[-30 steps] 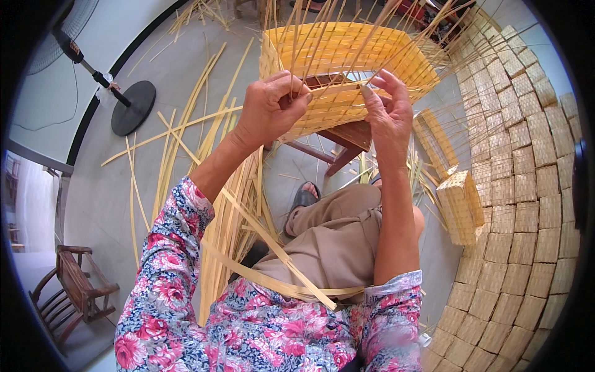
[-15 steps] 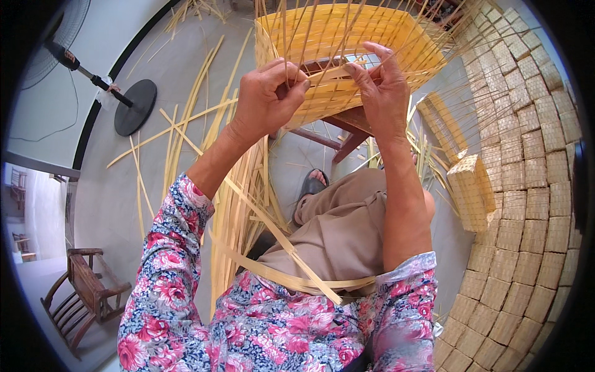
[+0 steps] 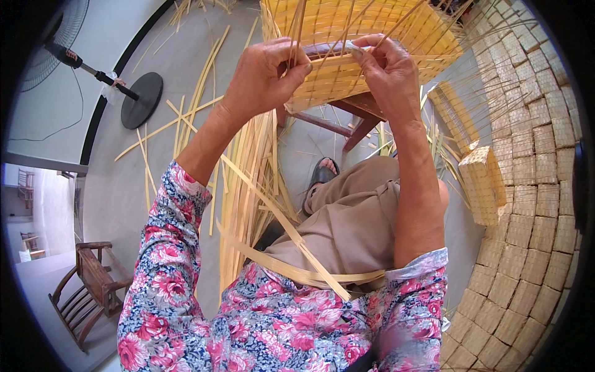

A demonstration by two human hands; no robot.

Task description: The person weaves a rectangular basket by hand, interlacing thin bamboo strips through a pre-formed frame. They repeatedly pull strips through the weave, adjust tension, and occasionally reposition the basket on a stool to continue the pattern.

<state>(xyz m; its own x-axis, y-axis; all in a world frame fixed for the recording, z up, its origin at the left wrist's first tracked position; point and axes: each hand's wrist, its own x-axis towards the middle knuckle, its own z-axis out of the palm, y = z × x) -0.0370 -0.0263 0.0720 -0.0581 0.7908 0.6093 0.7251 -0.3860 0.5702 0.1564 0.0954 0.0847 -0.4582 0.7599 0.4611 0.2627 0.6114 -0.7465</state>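
Note:
A yellow woven bamboo basket (image 3: 434, 51) with thin upright stakes stands before me on a brown wooden stool (image 3: 365, 106). Along its near rim runs a flat pale bamboo strip (image 3: 333, 61), stretched between my two hands. My left hand (image 3: 263, 77) is closed at the near left corner, its thumb and fingers pinching the strip beside some stakes. On the other end, my right hand (image 3: 393, 74) pinches the strip between thumb and bent fingers, close to another stake. The fingertips of both hands are partly hidden by stakes and weave.
Loose bamboo strips (image 3: 251, 161) lie on the floor at left, and a few (image 3: 304, 248) cross my lap. A fan base (image 3: 142, 100) and a wooden chair (image 3: 93, 279) stand at left. Stacked woven blocks (image 3: 536, 204) line the right side, with a small woven box (image 3: 481, 186) before them.
My right hand's raised fingers have curled in and closed on the strip. Both hands now sit slightly higher in view. The whole scene has shifted a little to the right.

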